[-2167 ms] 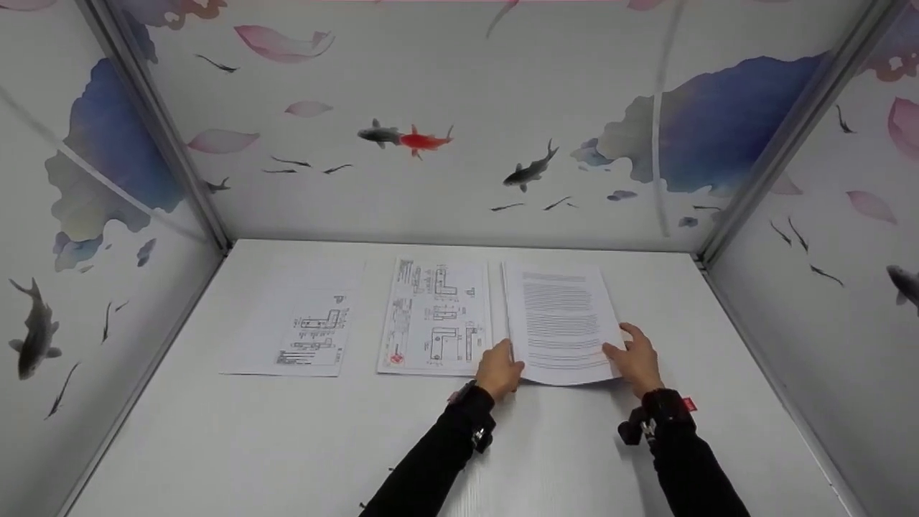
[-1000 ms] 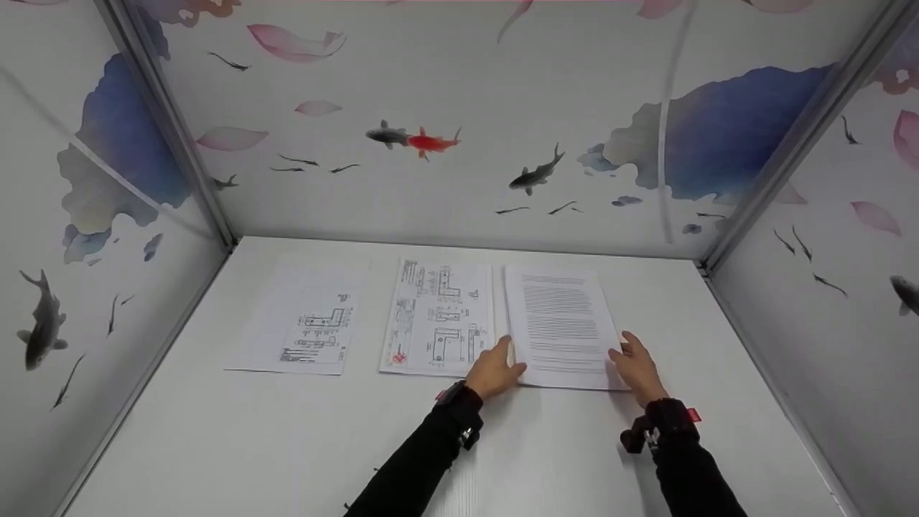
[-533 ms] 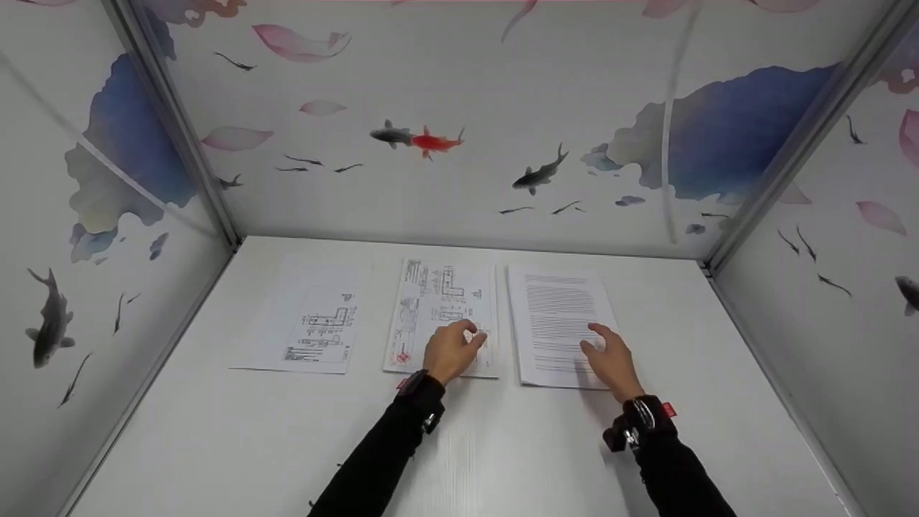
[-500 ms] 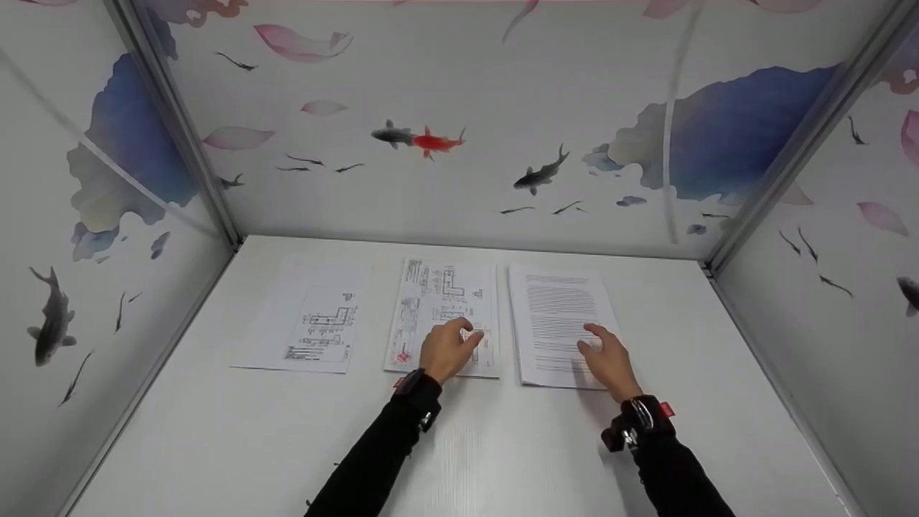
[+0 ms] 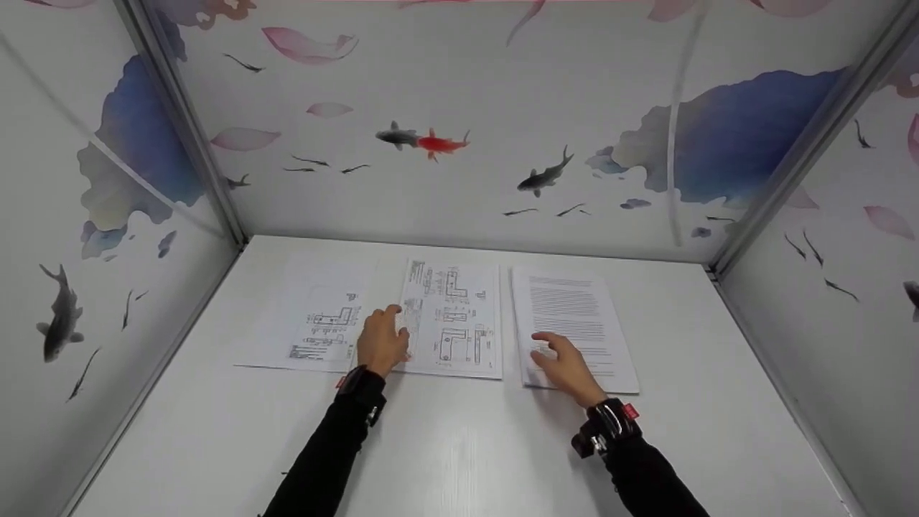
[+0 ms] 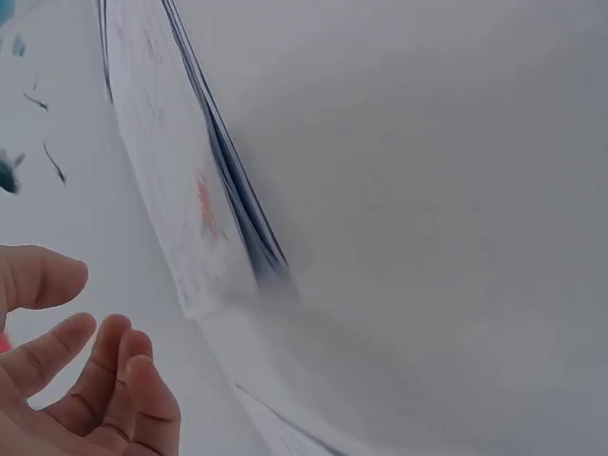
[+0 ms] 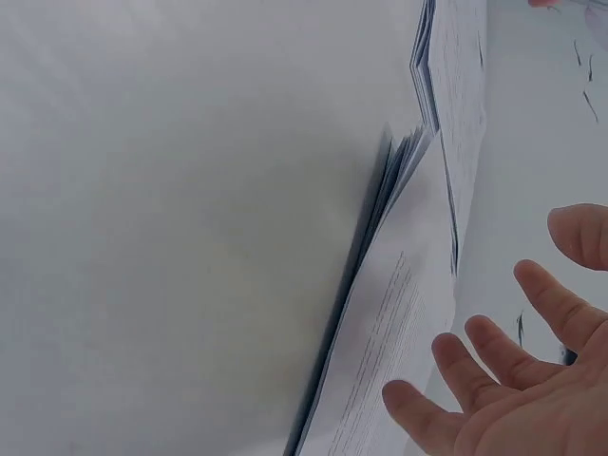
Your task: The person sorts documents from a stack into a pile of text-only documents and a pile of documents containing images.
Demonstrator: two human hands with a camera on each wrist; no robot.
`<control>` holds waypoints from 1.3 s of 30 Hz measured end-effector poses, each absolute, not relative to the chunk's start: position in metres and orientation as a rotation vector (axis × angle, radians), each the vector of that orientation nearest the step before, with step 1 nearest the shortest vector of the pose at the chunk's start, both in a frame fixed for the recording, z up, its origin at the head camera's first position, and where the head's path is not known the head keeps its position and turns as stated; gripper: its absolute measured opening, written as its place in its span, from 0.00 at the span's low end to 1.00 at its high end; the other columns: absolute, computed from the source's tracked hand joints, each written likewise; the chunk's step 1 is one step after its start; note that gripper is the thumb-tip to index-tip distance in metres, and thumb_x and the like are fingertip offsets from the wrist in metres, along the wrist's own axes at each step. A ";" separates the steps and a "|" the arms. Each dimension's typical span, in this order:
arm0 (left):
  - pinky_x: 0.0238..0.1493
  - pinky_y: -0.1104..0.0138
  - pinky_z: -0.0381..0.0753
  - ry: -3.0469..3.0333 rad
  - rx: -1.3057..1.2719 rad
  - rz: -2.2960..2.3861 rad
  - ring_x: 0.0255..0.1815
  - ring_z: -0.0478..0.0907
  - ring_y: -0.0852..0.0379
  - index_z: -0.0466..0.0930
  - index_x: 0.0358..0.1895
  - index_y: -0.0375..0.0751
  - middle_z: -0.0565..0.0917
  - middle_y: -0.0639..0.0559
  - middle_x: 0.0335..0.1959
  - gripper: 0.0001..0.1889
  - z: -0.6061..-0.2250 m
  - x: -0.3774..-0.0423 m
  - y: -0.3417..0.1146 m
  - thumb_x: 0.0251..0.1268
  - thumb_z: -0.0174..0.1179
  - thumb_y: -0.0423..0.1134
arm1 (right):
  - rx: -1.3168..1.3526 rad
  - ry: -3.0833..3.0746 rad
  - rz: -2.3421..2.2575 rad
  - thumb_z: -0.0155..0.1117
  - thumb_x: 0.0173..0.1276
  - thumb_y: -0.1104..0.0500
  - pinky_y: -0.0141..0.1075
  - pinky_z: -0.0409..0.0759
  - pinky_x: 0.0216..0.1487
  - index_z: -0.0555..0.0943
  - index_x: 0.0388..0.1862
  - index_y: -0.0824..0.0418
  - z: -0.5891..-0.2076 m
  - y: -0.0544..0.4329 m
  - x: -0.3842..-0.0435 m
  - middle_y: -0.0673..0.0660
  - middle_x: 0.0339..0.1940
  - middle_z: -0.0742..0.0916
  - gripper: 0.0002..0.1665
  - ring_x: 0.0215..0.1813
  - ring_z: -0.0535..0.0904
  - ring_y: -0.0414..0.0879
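Note:
Three lots of paper lie side by side along the back of the table. My left hand point(image 5: 383, 342) hovers with relaxed, slightly bent fingers between the left sheet with a small drawing point(image 5: 330, 323) and the middle stack of technical drawings point(image 5: 459, 316), covering that stack's lower left corner. Nothing is in its grasp in the left wrist view. Over the lower left part of the right stack of printed text pages point(image 5: 574, 301) is my right hand point(image 5: 567, 366), its fingers spread and holding nothing. In the right wrist view, the text stack's edge point(image 7: 366, 256) shows several layered sheets.
A white table point(image 5: 459, 445) carries the papers. Panels with painted fish and petals enclose it: a back wall point(image 5: 459, 194), a left wall point(image 5: 43, 179) and a right wall point(image 5: 861, 301). Metal posts stand at both back corners.
Both hands have let go of the text stack's sides and moved left. The left hand has passed across the middle stack to its left edge; the right hand is over the text pages.

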State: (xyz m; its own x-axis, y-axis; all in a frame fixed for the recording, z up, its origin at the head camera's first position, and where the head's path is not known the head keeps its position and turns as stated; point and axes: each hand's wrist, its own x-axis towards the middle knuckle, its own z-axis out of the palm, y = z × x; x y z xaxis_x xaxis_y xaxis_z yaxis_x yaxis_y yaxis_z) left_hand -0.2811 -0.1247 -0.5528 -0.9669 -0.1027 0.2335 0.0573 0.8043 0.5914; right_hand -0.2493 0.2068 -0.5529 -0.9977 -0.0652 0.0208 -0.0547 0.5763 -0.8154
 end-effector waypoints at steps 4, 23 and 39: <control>0.55 0.43 0.71 -2.811 0.128 -0.758 0.58 0.71 0.36 0.69 0.66 0.36 0.75 0.32 0.55 0.32 -0.558 -0.281 -0.152 0.57 0.65 0.40 | -0.144 2.763 -1.502 0.61 0.70 0.59 0.56 0.68 0.65 0.76 0.62 0.61 -0.553 0.197 -0.248 0.64 0.64 0.78 0.22 0.65 0.72 0.62; 0.47 0.39 0.77 -2.986 0.405 -0.552 0.51 0.73 0.25 0.58 0.70 0.24 0.73 0.15 0.52 0.41 -0.570 -0.272 -0.197 0.55 0.61 0.44 | -0.119 2.511 -1.713 0.58 0.72 0.61 0.43 0.82 0.47 0.80 0.58 0.61 -0.553 0.175 -0.253 0.62 0.59 0.82 0.17 0.55 0.79 0.54; 0.27 0.51 0.79 -2.855 0.153 -0.339 0.23 0.80 0.41 0.63 0.66 0.21 0.82 0.33 0.24 0.30 -0.581 -0.277 -0.208 0.58 0.58 0.25 | -0.249 2.414 -1.746 0.57 0.73 0.62 0.53 0.80 0.52 0.77 0.60 0.67 -0.559 0.158 -0.249 0.68 0.60 0.80 0.19 0.59 0.77 0.62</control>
